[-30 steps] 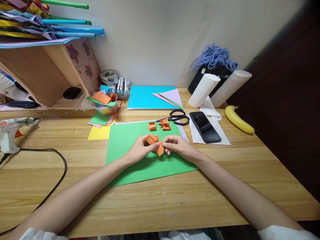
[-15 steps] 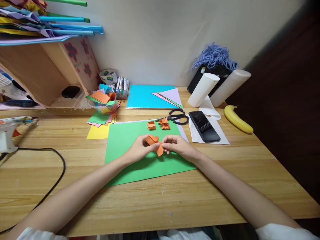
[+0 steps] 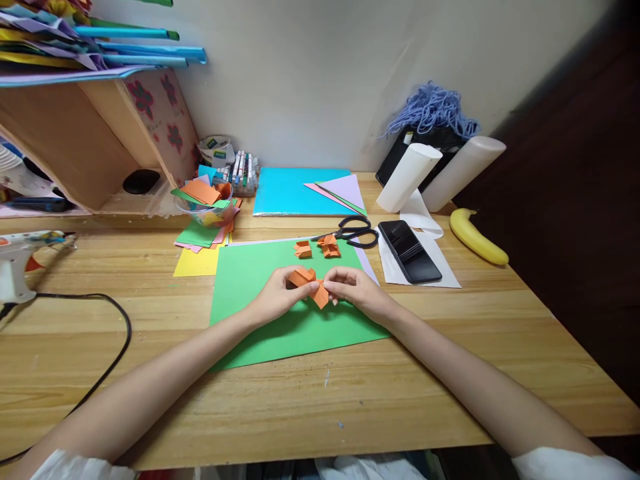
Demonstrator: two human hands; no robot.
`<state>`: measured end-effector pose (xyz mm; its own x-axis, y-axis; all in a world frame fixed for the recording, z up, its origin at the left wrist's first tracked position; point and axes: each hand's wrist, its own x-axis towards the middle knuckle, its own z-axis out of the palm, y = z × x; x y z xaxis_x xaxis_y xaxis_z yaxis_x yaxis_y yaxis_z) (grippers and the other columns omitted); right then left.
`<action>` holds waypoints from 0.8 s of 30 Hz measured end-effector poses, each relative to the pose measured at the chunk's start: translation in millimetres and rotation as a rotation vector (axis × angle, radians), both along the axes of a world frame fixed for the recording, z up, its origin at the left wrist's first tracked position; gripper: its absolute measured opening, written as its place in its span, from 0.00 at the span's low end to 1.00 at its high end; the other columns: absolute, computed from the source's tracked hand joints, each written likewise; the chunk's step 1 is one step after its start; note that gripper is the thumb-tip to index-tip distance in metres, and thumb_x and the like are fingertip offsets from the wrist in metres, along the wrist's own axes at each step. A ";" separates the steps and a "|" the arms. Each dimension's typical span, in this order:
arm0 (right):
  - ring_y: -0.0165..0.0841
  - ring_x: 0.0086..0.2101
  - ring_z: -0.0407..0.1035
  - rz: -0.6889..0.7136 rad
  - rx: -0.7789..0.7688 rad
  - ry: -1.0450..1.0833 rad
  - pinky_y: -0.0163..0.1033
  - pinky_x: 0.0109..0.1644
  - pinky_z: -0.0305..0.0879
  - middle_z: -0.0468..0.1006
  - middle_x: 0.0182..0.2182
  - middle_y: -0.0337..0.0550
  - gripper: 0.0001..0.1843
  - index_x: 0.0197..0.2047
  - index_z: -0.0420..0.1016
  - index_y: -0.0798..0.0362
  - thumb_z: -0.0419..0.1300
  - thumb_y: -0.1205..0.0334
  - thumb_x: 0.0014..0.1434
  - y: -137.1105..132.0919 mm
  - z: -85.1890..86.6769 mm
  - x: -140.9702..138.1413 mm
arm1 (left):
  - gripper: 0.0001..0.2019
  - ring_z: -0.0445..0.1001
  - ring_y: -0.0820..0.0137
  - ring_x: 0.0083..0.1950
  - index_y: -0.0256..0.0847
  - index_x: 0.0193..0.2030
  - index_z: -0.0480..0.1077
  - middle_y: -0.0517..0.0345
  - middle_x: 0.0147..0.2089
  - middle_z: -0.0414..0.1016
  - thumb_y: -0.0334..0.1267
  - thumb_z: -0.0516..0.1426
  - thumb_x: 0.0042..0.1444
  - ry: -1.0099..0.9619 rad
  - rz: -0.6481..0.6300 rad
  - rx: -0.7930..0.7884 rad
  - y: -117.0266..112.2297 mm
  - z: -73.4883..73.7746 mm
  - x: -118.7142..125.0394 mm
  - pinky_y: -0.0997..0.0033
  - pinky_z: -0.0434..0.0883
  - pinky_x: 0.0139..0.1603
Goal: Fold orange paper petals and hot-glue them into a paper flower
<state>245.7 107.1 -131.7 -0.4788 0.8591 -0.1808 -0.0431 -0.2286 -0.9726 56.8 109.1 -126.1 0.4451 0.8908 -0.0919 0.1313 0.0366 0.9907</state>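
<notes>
My left hand and my right hand both pinch a folded orange paper piece just above a green paper sheet in the middle of the wooden desk. The fingertips of both hands meet at the piece's middle. Two smaller folded orange pieces lie on the far edge of the green sheet, beyond my hands.
Black scissors, a black phone on white paper, two white rolls and a banana lie to the right. A bowl of paper scraps, markers and a blue sheet sit behind. A glue gun with cord is at left.
The hands stay on the orange piece with only small finger shifts. The view has moved slightly.
</notes>
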 end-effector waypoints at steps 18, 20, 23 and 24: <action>0.24 0.24 0.64 0.051 -0.008 -0.003 0.32 0.31 0.62 0.70 0.24 0.36 0.11 0.30 0.72 0.56 0.65 0.58 0.49 1.0 -0.6 1.7 | 0.16 0.59 0.78 0.24 0.35 0.27 0.65 0.65 0.22 0.61 0.48 0.59 0.47 0.014 -0.056 -0.023 -0.5 5.6 -1.0 0.77 0.55 0.25; 0.24 0.24 0.64 0.048 -0.001 -0.012 0.32 0.31 0.62 0.70 0.24 0.36 0.11 0.30 0.72 0.56 0.64 0.57 0.49 0.3 -0.7 1.8 | 0.16 0.58 0.78 0.23 0.35 0.26 0.65 0.65 0.22 0.61 0.48 0.59 0.47 0.019 -0.048 -0.024 -0.4 6.5 -0.7 0.77 0.55 0.25; 0.25 0.24 0.65 0.038 0.012 -0.027 0.33 0.31 0.62 0.71 0.24 0.37 0.12 0.30 0.71 0.56 0.64 0.56 0.49 -0.1 -1.4 1.9 | 0.16 0.58 0.78 0.24 0.35 0.26 0.65 0.65 0.22 0.61 0.48 0.59 0.47 0.018 -0.037 -0.021 -0.2 6.9 -0.2 0.77 0.55 0.25; 0.25 0.25 0.65 0.035 0.017 -0.030 0.33 0.31 0.63 0.70 0.24 0.37 0.12 0.30 0.71 0.56 0.64 0.56 0.49 -0.1 -1.4 1.8 | 0.16 0.57 0.78 0.24 0.35 0.26 0.65 0.65 0.22 0.60 0.48 0.59 0.47 0.018 -0.034 -0.019 -0.2 6.9 0.0 0.77 0.55 0.25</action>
<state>247.5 106.9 -133.1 -0.5035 0.8448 -0.1811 -0.0063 -0.2131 -0.9770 56.8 108.9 -119.3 0.4733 0.8732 -0.1167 0.1503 0.0505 0.9873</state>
